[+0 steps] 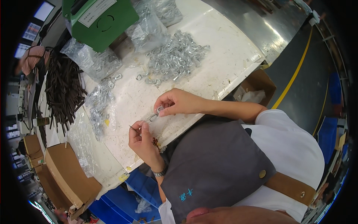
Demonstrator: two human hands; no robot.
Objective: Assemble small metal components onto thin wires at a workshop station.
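Note:
Over the near edge of the white table, my right hand (182,102) pinches a small silver snap hook (156,115) by its ring end. What looks like clear plastic film is around the hook. Just to its left, my left hand (143,143) is closed, thumb up, with a thin dark pointed piece (133,128) sticking out between the fingers; its kind is too small to tell. The hook's lower end reaches close to my left fingertips, and I cannot tell whether they touch it. Beyond my hands lies a pile of bagged silver snap hooks (177,56).
A green metal machine (108,26) stands at the back, beside plastic bags of hooks (91,59). Dark straps (63,89) hang at the left. A cardboard box (71,175) and blue bins (115,205) stand near left; another carton (261,82) is under the table's right side.

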